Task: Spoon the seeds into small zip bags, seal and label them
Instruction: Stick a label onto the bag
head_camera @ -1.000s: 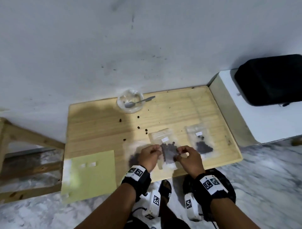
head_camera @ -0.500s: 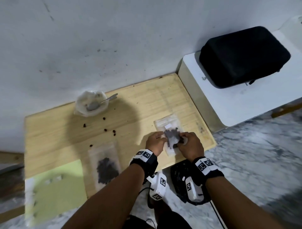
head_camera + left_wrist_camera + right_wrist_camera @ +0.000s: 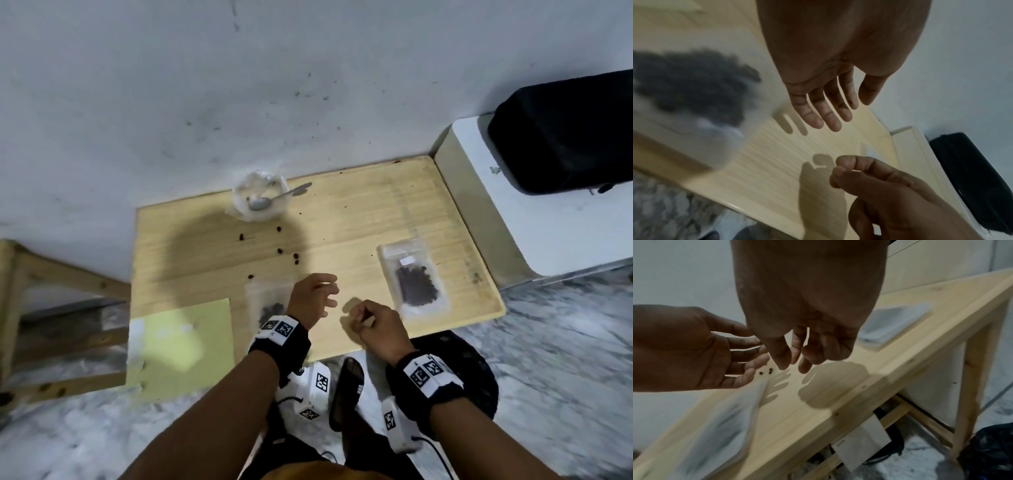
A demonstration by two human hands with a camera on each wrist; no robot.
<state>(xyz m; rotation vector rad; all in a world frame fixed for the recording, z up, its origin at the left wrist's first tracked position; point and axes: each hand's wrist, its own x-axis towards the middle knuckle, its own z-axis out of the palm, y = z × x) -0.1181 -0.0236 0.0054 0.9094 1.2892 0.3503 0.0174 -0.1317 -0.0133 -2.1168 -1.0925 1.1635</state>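
A clear zip bag (image 3: 412, 277) with dark seeds and a small white label lies flat at the table's right side. A second seed bag (image 3: 265, 301) lies beside my left wrist, partly hidden by it, and shows blurred in the left wrist view (image 3: 690, 91). My left hand (image 3: 327, 294) hovers over the bare wood with fingers spread and straight (image 3: 830, 116). To its right, my right hand (image 3: 359, 317) hangs with loosely curled fingers (image 3: 793, 365) and holds nothing. A clear bowl (image 3: 239, 202) with a metal spoon (image 3: 274, 200) stands at the back.
Loose seeds (image 3: 281, 251) are scattered between bowl and hands. A pale green sheet (image 3: 178, 346) with white stickers overhangs the table's front left corner. A black case (image 3: 561, 137) sits on a white bench at the right. The wall runs along the table's far edge.
Both hands held a seed bag between them; it now lies at the right of the table. They have let go and drawn back to the middle, empty.
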